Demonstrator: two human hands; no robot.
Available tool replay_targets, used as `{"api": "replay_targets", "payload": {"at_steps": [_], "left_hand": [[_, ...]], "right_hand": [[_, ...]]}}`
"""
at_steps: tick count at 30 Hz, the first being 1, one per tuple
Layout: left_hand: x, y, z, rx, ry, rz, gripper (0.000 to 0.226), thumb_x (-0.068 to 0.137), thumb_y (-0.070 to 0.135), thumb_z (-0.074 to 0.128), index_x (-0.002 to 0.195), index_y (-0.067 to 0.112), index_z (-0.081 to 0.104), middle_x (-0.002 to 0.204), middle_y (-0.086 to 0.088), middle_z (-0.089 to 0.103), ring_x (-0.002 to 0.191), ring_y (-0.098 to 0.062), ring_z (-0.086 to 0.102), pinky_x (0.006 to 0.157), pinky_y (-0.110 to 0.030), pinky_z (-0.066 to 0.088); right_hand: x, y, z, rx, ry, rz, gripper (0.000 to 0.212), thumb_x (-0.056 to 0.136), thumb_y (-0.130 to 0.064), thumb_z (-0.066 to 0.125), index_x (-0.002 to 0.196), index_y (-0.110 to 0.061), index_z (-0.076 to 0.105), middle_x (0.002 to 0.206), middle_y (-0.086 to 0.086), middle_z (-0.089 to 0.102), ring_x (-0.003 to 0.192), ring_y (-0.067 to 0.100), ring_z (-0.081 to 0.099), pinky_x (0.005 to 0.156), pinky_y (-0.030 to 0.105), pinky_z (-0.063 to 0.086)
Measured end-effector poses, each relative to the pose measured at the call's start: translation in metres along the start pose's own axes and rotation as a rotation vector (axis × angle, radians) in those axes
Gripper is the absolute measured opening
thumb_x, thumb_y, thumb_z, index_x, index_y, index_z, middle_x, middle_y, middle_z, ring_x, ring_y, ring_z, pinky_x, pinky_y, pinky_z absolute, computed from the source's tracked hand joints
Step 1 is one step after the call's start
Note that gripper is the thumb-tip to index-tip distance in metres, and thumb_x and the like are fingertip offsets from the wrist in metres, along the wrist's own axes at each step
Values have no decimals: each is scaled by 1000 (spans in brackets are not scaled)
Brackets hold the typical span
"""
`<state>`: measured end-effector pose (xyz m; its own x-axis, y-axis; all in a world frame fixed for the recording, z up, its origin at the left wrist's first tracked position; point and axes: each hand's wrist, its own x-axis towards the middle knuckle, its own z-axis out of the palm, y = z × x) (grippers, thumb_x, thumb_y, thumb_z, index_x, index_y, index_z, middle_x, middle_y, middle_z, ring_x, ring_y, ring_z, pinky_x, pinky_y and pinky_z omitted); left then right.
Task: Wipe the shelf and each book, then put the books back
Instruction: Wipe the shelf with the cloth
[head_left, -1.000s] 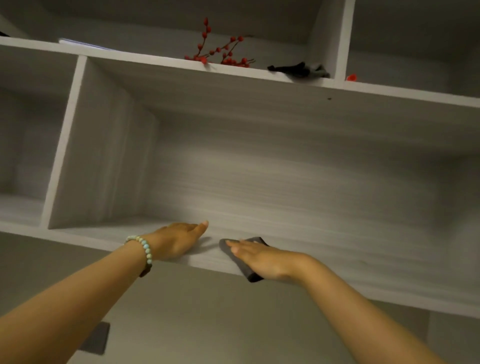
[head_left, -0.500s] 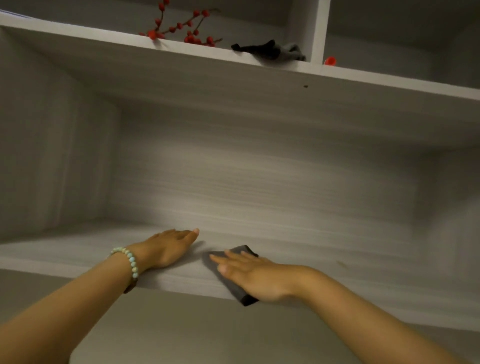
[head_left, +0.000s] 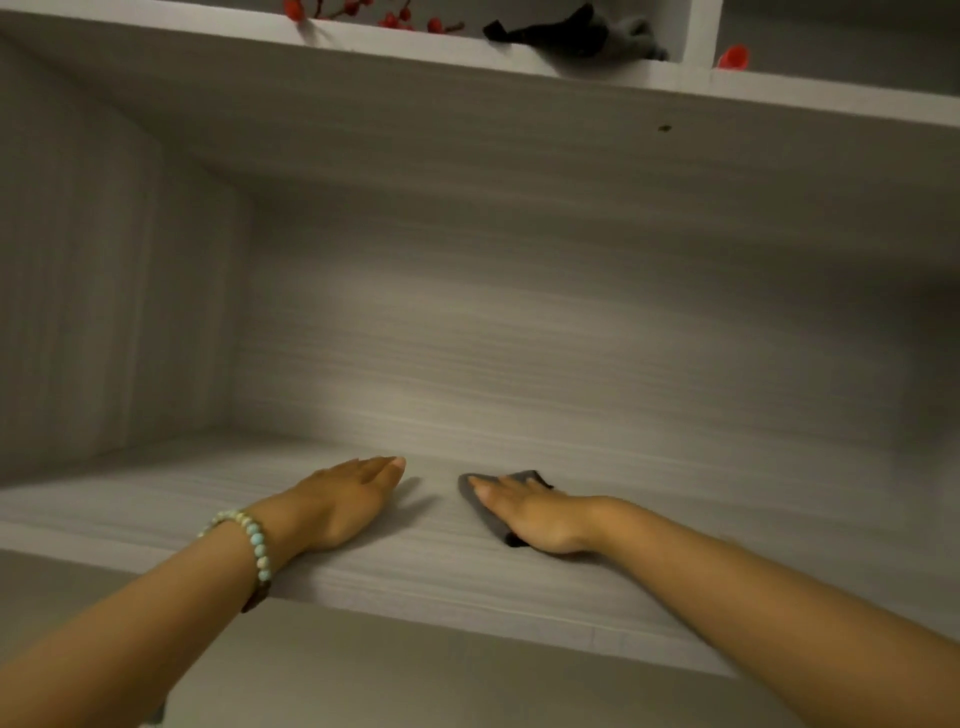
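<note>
Flat, straight-fingered right hand (head_left: 540, 519) pressed a dark cloth (head_left: 485, 512) onto the shelf (head_left: 415, 571), holding it by pressure alone. Left hand (head_left: 343, 504) lay open on the board just beside, gripping nothing. Stage, as judged: shelf wiping under way. Books: none in view; wiping and replacing them outstanding.

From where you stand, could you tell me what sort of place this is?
Likely a home: a wood-grain shelf unit, a red berry sprig above, a cloth under the right hand.
</note>
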<state>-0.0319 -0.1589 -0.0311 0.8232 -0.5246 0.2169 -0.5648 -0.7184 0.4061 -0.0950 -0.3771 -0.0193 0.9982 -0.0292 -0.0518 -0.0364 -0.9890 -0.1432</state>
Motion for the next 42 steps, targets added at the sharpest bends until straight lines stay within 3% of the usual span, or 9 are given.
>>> {"api": "replay_targets", "payload": {"at_steps": [4,10,19,23,27,31,34,38,42], "left_hand": [[4,-7,-3,8,143,-76,53,102,41,12,149,20,22,156,0,22,143,-19,20,118,-37,13],[5,-10,0,-38,139,-91,54,102,42,12,149,18,24,155,-3,25,143,-21,22,118,-36,13],[-26,-8,-21,-57,226,-77,50,104,36,17,145,14,33,152,-8,31,140,-22,28,108,-23,20],[-42,-30,-37,26,210,-119,50,103,38,19,146,16,32,153,-6,30,141,-21,26,110,-24,18],[-43,-41,-30,-51,184,-163,53,101,44,18,147,20,32,153,-1,30,141,-18,27,111,-23,17],[-38,-43,-29,-122,215,-205,55,100,47,18,147,21,32,153,-2,31,140,-19,28,111,-25,17],[-38,-41,-28,-83,183,-205,54,101,46,18,148,22,30,154,-1,28,141,-19,27,112,-26,16],[-39,-39,-29,-40,98,-195,55,101,48,16,149,22,25,155,0,26,142,-19,24,113,-27,14],[-33,-35,-32,19,29,-209,59,99,52,14,149,22,24,156,0,24,143,-20,22,115,-31,12]], "right_hand": [[-1,0,4,-18,-63,-145,50,99,-54,5,149,-45,1,160,-10,-7,146,16,-12,119,43,-5],[7,51,-12,-78,-71,83,51,103,-43,4,152,-30,2,159,-7,-5,147,18,-6,119,36,-6],[-1,-24,3,-50,-104,-299,49,102,-47,10,151,-38,4,159,-10,-2,146,11,-6,119,37,-5],[0,3,-9,-26,-121,-170,50,103,-42,10,152,-31,5,160,-7,-1,147,13,-4,115,29,-6],[46,-29,-12,-33,-94,-120,52,103,-45,7,152,-28,8,160,-4,1,147,19,-1,118,36,-2],[74,-86,8,-53,-64,-353,54,100,-52,11,151,-35,14,160,-4,10,147,20,8,120,42,6],[39,-79,11,-81,-83,-498,52,101,-49,10,151,-36,6,159,-12,3,146,7,-2,119,33,-2],[16,-24,-1,-28,-137,-386,52,101,-45,11,152,-34,4,155,-20,1,144,1,-4,111,17,-6],[47,-11,-9,-68,-104,-247,64,94,-61,7,152,-34,5,159,-11,-2,147,11,-6,119,34,-5]]}}
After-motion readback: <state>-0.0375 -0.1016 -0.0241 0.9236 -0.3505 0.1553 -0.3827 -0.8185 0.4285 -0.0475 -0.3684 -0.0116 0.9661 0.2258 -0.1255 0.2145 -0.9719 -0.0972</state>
